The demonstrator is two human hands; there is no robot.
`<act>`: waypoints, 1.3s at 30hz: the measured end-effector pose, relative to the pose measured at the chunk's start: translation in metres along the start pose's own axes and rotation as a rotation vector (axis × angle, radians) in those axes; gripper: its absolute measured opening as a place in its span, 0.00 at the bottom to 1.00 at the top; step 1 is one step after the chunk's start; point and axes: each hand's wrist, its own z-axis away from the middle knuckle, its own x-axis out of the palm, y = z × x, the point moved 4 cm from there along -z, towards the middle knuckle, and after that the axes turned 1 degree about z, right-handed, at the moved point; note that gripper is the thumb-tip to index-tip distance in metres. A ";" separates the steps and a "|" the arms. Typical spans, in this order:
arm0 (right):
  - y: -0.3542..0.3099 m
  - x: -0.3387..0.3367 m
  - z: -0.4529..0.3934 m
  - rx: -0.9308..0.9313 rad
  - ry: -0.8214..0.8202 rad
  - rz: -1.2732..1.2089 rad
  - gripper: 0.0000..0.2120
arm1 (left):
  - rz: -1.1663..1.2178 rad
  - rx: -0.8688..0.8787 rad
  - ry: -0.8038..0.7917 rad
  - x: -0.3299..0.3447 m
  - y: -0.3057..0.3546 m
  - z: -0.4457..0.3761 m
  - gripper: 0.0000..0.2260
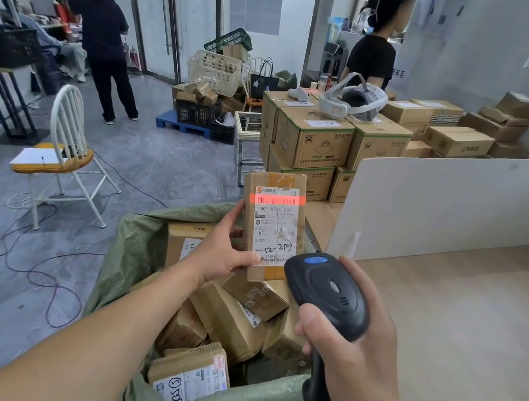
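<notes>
The small taped parcel (pixel 272 226) stands upright above the open green sack (pixel 130 248), its label crossed by a red scan line, pinched at its lower left edge by the left hand (pixel 223 252). The right hand (pixel 350 349) has its fingers wrapped round the black barcode scanner (pixel 328 290), just beside the parcel's lower right corner. More cardboard parcels (pixel 230 319) fill the sack below.

Raised parcel (pixel 276 202): white shipping label (pixel 274 226) headed "申通快递", with printed code "507-N705 069", a partly legible "N70" lower down, and handwritten "12-25" followed by an unclear mark.

Lower parcel (pixel 189 379), at the near edge of the green sack (pixel 130 248): handwritten "305" and a circled "5".

Wall sign (pixel 398 73): "车区" legible.

Stacked cartons (pixel 314 142): green print too small to read.
</notes>
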 end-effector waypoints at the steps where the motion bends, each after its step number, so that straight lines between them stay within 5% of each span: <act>1: 0.001 0.003 -0.001 0.001 -0.008 0.009 0.41 | 0.012 -0.008 -0.001 -0.003 -0.001 0.000 0.50; 39: 0.012 0.062 -0.001 0.054 -0.148 0.114 0.33 | 0.121 -0.025 0.087 -0.084 -0.028 0.000 0.46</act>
